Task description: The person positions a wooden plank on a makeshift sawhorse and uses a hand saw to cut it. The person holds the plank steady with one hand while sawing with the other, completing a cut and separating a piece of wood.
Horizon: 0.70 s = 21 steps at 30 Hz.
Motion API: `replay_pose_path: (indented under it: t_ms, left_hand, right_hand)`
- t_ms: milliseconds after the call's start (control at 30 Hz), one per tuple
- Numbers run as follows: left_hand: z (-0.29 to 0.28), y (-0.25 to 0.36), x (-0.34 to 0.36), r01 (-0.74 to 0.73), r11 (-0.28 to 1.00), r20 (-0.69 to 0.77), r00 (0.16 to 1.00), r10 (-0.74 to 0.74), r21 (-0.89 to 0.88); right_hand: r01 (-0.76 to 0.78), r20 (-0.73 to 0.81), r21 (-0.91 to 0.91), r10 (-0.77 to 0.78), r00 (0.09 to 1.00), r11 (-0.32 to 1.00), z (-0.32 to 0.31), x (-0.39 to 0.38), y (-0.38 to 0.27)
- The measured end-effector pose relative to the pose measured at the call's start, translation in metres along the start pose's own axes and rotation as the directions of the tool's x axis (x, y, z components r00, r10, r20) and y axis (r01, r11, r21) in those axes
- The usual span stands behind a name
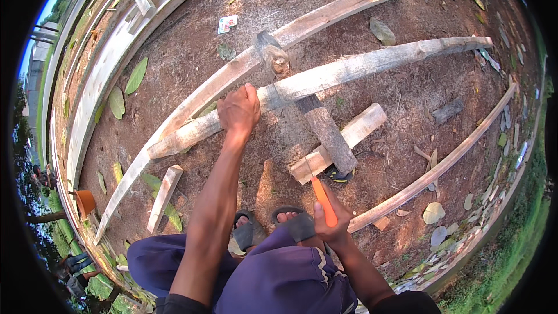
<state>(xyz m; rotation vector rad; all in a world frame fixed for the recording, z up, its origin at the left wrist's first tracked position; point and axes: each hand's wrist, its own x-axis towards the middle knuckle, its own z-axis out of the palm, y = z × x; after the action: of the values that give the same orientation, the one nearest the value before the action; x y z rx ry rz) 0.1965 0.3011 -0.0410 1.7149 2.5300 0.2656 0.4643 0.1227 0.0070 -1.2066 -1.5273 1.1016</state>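
My left hand (238, 109) is closed over a long pale wooden pole (349, 74), which slants up to the right across two short log pieces. In my right hand (332, 224) is a handsaw by its orange handle (324, 200). Its thin blade shows almost edge-on and seems to run up to the pole, just right of my left hand. A short dark log (330, 138) props the pole and crosses a squared wood block (363, 125). Another short log (274, 58) sits between the pole and a long squared beam (325, 17) behind it.
A thin wooden strip (442, 168) curves along the right. A short offcut (165, 199) lies at left, near an orange container (85, 202). Long pale boards (110, 64) line the far left. Dry leaves (382, 31) litter the brown ground, and my sandalled feet (299, 224) are close below.
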Motion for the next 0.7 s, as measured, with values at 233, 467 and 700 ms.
replay_pose_path:
  t_ms: [233, 467, 700]
  left_hand:
    - [-0.009, 0.000, 0.003, 0.001, 0.999, 0.047, 0.999, 0.001, -0.044]
    - [-0.012, 0.009, 0.000, 0.036, 0.999, 0.126, 0.991, -0.034, -0.016]
    - [-0.029, -0.013, -0.018, -0.116, 0.953, 0.090, 0.985, 0.147, -0.281]
  right_hand:
    - [-0.001, -0.032, -0.014, 0.000, 0.999, 1.000, 0.036, 0.077, -0.003]
    - [-0.001, -0.085, 0.012, 0.002, 0.996, 1.000, 0.039, 0.057, 0.009]
    - [0.129, -0.229, 0.146, -0.093, 0.969, 0.981, 0.018, 0.145, -0.035]
